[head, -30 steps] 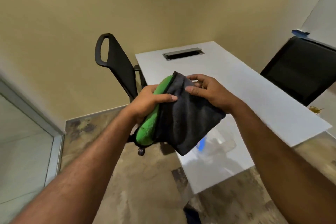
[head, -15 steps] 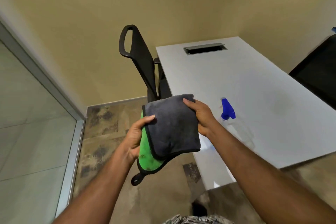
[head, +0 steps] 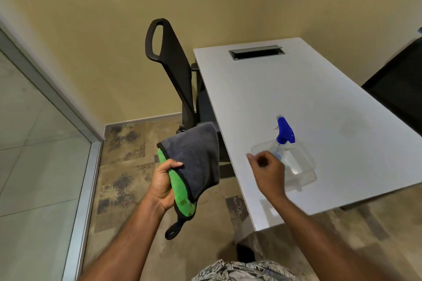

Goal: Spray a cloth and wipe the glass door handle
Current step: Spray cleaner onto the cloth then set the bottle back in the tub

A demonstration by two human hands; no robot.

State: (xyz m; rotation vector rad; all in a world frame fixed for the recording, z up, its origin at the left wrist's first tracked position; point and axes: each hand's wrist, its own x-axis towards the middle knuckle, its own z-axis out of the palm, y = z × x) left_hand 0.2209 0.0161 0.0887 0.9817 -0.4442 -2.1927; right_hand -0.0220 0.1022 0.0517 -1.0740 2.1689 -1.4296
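A folded cloth (head: pixel 196 159), grey on one face and green on the other, hangs over the floor beside the table, gripped by my left hand (head: pixel 163 183). A clear spray bottle (head: pixel 290 157) with a blue trigger head lies on the white table (head: pixel 319 98) near its front edge. My right hand (head: pixel 268 172) hovers over the table just left of the bottle, fingers loosely curled, holding nothing and not touching the bottle. No door handle is in view.
A glass panel with a metal frame (head: pixel 84 189) runs along the left. A black office chair (head: pixel 175 70) stands against the yellow wall at the table's left side. Another black chair (head: pixel 402 89) sits at the right. A cable slot (head: pixel 257 52) is set in the table's far end.
My right hand has let go of the cloth and moved right over the table toward the spray bottle. The left hand alone holds the cloth, lower and further left.
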